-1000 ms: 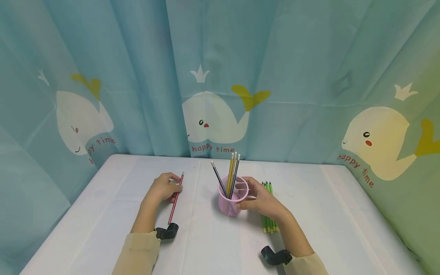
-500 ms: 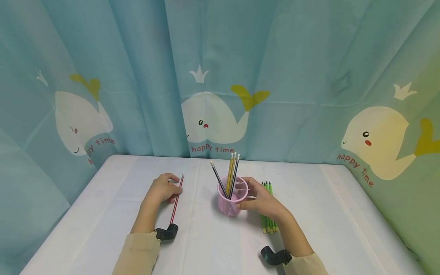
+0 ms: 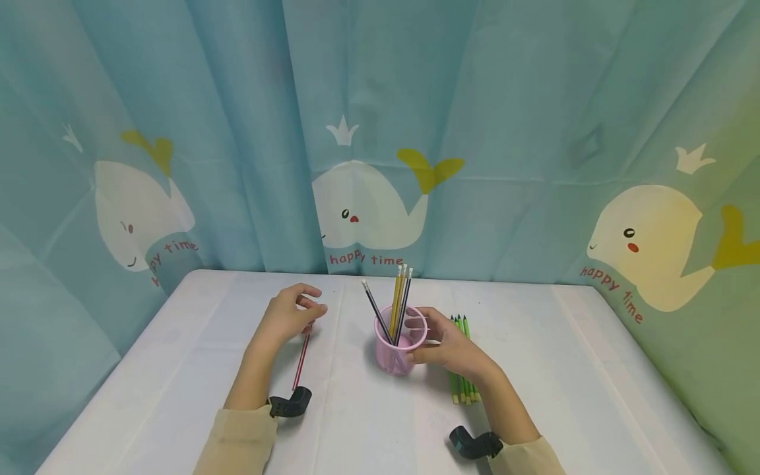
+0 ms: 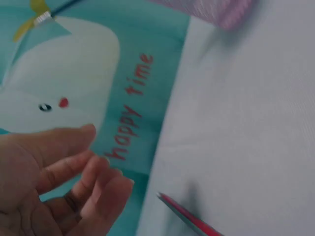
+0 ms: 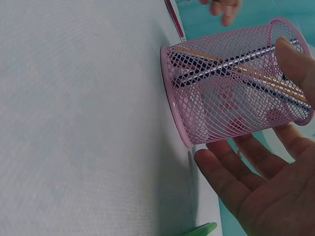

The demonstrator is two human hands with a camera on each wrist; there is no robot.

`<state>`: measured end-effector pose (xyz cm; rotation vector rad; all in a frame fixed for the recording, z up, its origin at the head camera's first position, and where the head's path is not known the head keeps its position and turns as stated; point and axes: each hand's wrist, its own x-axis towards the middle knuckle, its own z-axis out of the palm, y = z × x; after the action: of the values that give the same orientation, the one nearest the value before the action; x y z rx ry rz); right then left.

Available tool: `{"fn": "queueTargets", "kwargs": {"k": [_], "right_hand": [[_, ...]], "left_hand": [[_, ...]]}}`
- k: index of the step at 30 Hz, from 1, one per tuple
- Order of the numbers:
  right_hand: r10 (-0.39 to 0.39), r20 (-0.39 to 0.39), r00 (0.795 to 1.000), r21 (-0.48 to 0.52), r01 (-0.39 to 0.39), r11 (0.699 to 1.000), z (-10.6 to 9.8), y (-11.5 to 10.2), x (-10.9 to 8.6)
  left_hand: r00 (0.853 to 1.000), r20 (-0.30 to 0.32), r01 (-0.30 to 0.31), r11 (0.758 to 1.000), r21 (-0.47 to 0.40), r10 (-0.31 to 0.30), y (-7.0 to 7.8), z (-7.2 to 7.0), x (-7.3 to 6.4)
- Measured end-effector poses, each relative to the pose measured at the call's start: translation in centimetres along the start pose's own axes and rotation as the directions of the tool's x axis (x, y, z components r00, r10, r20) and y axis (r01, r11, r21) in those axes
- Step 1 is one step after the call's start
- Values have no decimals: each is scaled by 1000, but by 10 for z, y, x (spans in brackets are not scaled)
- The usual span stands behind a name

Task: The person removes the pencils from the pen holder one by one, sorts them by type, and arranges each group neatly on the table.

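Observation:
In the head view my left hand [image 3: 287, 316] hovers over a red pencil [image 3: 301, 359] lying on the white table, its fingers loosely bent. The left wrist view shows the same hand [image 4: 64, 182] with nothing between thumb and fingers, and the red pencil [image 4: 189, 214] apart from the fingertips. My right hand [image 3: 454, 343] holds a pink mesh pencil cup [image 3: 392, 359], thumb on the near side and fingers round the far side. Upright on the table, the cup contains black pencils [image 3: 374, 305] and yellow pencils [image 3: 396, 290], eraser ends up.
Several green pencils [image 3: 460, 389] lie side by side on the table, partly under my right hand and wrist. A blue curtain [image 3: 510, 218] with whale prints hangs behind the table's far edge. Each wrist carries a black camera mount [image 3: 291, 402].
My left hand has let go of the red pencil and lifted up and slightly away from it. The right hand keeps its hold on the cup, which has not moved.

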<state>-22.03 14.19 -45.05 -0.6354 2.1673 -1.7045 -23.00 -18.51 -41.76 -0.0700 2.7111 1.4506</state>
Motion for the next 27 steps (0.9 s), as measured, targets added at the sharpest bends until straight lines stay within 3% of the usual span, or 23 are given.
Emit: {"fn": "queueTargets", "kwargs": {"k": [5,10,14,16,27], "right_hand": [[-3,0,1000,-8,3,1000,1,0,1],[2,1,1000,-10,-2,1000,1,0,0],[15,-6,1000,-17,-15,1000,1,1,0],[24,-9,1000,-23,-24,999,1,1,-1],[31,-15,999,-12,-31,999,2,-1,0]], "left_hand": [[991,16,-128,990,-52,129,16,3,-5],[965,75,-235,956,-178,252,23,8,-8],[943,133,-246,911,-331,304,27,14,-8],[938,147,-244,899,-365,314,29,18,-9],[939,140,-249,902,-353,314,37,34,-11]]}}
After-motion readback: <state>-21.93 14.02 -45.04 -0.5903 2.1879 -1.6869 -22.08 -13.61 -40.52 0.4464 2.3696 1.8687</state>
